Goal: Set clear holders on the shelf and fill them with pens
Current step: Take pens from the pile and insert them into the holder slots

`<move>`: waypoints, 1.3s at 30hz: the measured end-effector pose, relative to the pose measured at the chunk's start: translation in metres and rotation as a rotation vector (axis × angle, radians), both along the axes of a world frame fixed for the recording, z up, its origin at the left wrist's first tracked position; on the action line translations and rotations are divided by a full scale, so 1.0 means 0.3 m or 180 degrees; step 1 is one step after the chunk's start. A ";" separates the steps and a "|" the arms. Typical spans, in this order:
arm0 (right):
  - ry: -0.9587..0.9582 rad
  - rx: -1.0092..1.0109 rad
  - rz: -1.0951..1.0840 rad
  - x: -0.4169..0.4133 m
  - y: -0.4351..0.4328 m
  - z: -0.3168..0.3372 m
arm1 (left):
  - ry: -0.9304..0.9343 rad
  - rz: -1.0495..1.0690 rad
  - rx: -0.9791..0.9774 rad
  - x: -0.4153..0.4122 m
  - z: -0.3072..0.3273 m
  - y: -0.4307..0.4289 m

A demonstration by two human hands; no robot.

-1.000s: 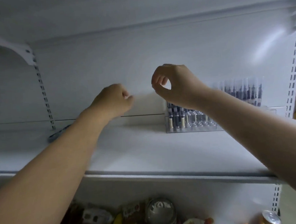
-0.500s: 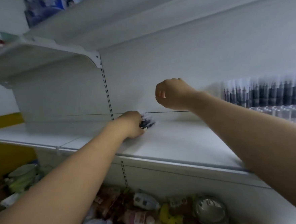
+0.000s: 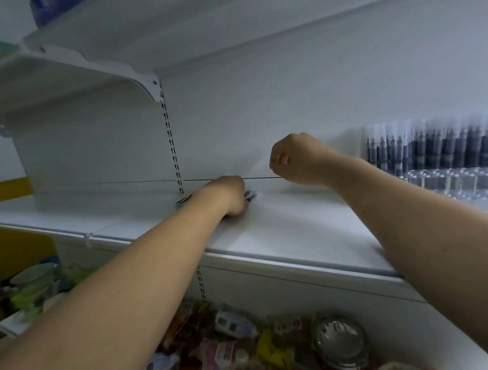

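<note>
The left hand [image 3: 229,197] rests on the white shelf [image 3: 298,233], fingers curled round a few dark pens [image 3: 250,196]. The right hand [image 3: 296,163] hangs above in an empty fist. A full clear holder [image 3: 462,182] stands far right.

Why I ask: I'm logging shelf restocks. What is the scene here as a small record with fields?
left hand: low on the shelf, grips a bunch of dark pens
right hand: above the shelf, fingers curled, nothing seen in it
clear holder: stands on the shelf at far right, blurred
holder contents: rows of upright pens, dark-bodied
space between hands and holder: bare shelf surface
lower level: packets and a round tin
</note>
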State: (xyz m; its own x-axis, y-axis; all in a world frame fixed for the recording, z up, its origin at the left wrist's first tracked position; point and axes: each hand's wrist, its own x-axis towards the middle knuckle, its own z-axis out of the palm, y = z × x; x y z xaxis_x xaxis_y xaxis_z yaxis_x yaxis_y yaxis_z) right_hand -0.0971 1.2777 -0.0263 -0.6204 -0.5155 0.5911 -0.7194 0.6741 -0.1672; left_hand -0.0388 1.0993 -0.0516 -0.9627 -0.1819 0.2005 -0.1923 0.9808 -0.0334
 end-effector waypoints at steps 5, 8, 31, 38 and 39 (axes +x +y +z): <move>-0.0081 -0.0052 0.0001 0.005 0.006 -0.002 | -0.0448 0.0019 -0.0102 -0.005 0.007 0.035; -0.0099 -0.0078 0.0041 0.014 0.010 0.002 | -0.0597 0.0001 -0.0247 -0.010 0.004 0.048; 0.0496 -0.1687 -0.0186 0.162 0.271 0.229 | 0.0882 -0.2125 0.3450 0.019 0.125 0.129; 0.0301 -0.2424 0.0081 0.137 0.610 0.232 | 0.0797 -0.3178 0.3914 -0.063 0.238 0.487; 0.0199 -0.2487 0.0189 0.136 0.643 0.239 | 0.0730 -0.3264 0.3924 -0.073 0.256 0.533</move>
State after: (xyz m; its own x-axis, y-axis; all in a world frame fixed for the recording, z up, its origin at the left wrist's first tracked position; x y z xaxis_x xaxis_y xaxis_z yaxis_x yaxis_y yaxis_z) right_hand -0.0562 1.4707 0.0454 -0.5586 0.0327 0.8288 -0.7743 0.3378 -0.5351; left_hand -0.0609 1.2591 0.0253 -0.7463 0.3338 0.5758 0.6357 0.1011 0.7653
